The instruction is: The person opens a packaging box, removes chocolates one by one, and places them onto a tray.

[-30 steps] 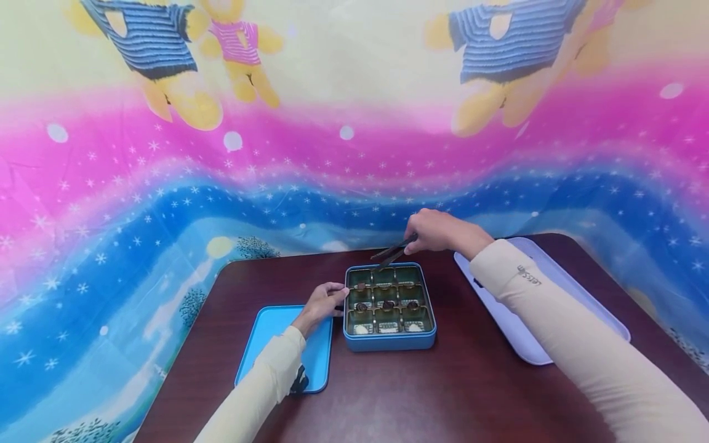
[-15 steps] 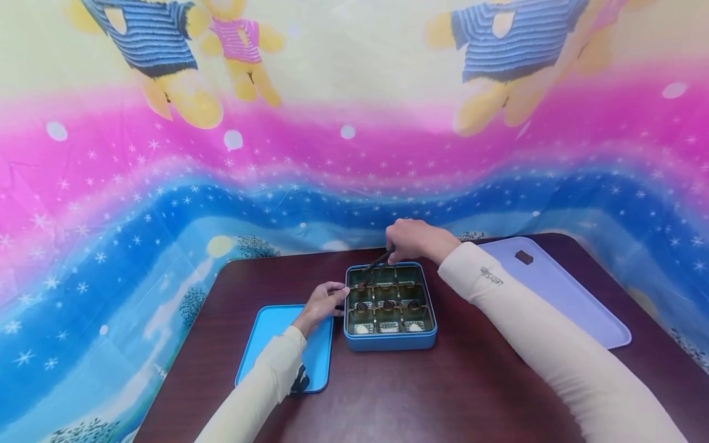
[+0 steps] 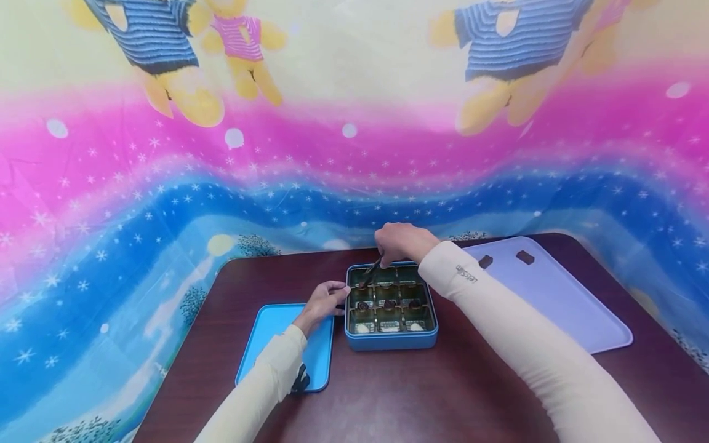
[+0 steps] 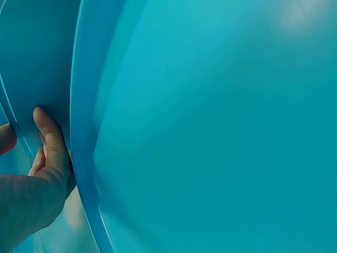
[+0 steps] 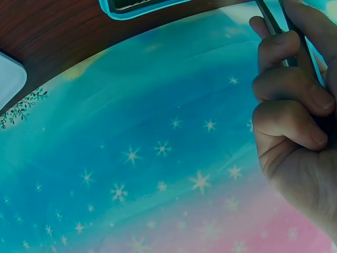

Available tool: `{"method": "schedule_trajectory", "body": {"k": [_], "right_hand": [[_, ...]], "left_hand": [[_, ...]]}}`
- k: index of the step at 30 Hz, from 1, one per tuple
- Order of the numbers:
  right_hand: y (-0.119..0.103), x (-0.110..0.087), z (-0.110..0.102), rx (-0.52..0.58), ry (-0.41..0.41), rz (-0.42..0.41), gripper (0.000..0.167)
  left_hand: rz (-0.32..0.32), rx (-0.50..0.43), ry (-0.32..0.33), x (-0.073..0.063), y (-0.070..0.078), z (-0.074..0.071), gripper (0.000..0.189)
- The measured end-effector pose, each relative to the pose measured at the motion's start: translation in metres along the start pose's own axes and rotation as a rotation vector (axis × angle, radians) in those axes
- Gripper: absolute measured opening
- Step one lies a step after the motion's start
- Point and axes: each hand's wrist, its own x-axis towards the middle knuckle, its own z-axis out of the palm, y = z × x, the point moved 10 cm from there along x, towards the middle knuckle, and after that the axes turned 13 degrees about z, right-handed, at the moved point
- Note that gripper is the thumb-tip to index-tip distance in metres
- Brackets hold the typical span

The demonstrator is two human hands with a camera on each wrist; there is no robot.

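My right hand [image 3: 401, 243] pinches a pair of dark tongs [image 3: 372, 269] above the back of a blue tin [image 3: 392, 342]. The tongs' tips reach down into the back left compartment, at a small brown chocolate [image 3: 361, 287]. In the right wrist view its fingers [image 5: 287, 87] are curled around the tongs' arms. My left hand [image 3: 325, 300] rests against the tin's left side, a fingertip at the rim; the left wrist view has these fingers [image 4: 50, 138] lying fairly straight along the wall. Round dark chocolates [image 3: 390, 304] fill the middle row, pale ones [image 3: 416, 327] the front row.
A lilac tray [image 3: 570, 301] on the right carries two brown chocolate pieces [image 3: 525, 257], partly behind the right sleeve. The tin's blue lid [image 3: 266, 335] lies left under the left forearm. A patterned cloth [image 3: 343, 154] hangs behind the brown table [image 3: 388, 394].
My right hand has moved left and slightly down, bringing the tongs from above the tin's back edge into the back left compartment. More of the tray shows now. The left hand stays put.
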Motion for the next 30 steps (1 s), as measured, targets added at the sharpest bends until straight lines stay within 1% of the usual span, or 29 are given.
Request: {"method": "schedule_trajectory", "body": {"k": [9,17,23,30], "right_hand": [[-0.005,0.006,0.009,-0.001,-0.048,0.036,0.022],[-0.006,0.011,0.016,0.002,-0.080,0.046,0.021],[-0.006,0.011,0.017,0.007,-0.067,0.040,0.014],[-0.008,0.010,0.018,0.033,-0.050,0.013,0.013]], "left_hand": [[-0.001,-0.014,-0.004,0.000,0.000,0.000,0.043],[0.000,0.003,0.007,0.001,0.001,0.000,0.042],[-0.008,0.008,0.018,0.001,0.001,0.000,0.041],[-0.015,0.011,0.021,0.001,-0.001,-0.001,0.042]]}}
